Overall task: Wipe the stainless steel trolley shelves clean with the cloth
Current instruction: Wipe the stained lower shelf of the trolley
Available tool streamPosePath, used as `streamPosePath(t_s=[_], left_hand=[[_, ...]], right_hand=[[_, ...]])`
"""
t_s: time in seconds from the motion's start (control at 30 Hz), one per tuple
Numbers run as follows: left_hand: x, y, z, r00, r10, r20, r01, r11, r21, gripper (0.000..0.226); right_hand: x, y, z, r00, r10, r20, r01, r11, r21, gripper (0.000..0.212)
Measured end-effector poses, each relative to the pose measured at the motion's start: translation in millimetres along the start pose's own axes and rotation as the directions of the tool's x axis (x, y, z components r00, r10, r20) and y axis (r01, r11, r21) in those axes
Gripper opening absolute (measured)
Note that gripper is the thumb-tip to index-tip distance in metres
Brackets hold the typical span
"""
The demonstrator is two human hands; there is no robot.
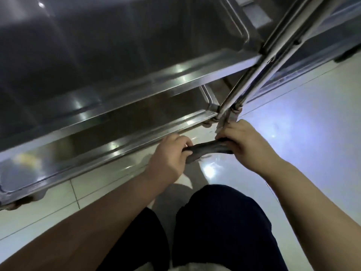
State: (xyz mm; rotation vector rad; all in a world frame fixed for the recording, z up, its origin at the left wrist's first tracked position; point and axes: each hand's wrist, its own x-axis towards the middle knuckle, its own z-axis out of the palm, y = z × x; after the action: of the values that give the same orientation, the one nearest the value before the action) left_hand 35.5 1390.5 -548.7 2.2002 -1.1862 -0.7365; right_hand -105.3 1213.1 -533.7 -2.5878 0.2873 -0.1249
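Both hands are closed round the cloth (209, 150). The left hand (169, 155) is curled on one end and the right hand (249, 145) grips the other. The dark cloth is pulled into a tight roll between them, which looks like wringing or twisting.

The cloth is in the air over the floor (302, 137), just in front of the trolley's lower shelf (117, 122) and touching no shelf. The right hand sits just beside the foot of the corner post (252, 79). The upper shelf (109, 47) is bare steel with glare.

Risks, as a guess:
- If the cloth is wet, twisting it here drips on the tiles, a slip hazard by the person's legs (218, 222).
- The right knuckles could knock the post bracket.
- A cloth left rolled would smear rather than wipe, so it needs opening flat first.
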Motion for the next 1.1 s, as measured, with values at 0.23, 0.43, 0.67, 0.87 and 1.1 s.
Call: streamPosePath(t_s=[0.23,0.43,0.67,0.87,1.1], left_hand=[[108,-68,6,0.953,0.016,-0.303,0.015,0.995,0.099,0.016],[169,-149,17,0.958,-0.109,-0.265,0.184,0.943,0.277,0.05],[151,-252,14,0.933,-0.176,-0.313,0.334,0.747,0.574,0.058],[159,-277,23,0.898,-0.239,-0.37,0.414,0.741,0.528,0.057],[158,-279,24,0.896,-0.222,-0.384,0.409,0.751,0.519,0.056]], right_hand=[[109,66,54,0.982,0.166,-0.094,-0.173,0.982,-0.078,0.02],[198,113,121,0.934,0.351,0.061,-0.309,0.884,-0.351,0.062],[157,123,201,0.942,0.273,0.195,-0.174,0.895,-0.411,0.059],[173,131,200,0.922,0.314,0.225,-0.173,0.856,-0.487,0.064],[302,145,196,0.953,0.287,0.094,-0.212,0.859,-0.466,0.075]])
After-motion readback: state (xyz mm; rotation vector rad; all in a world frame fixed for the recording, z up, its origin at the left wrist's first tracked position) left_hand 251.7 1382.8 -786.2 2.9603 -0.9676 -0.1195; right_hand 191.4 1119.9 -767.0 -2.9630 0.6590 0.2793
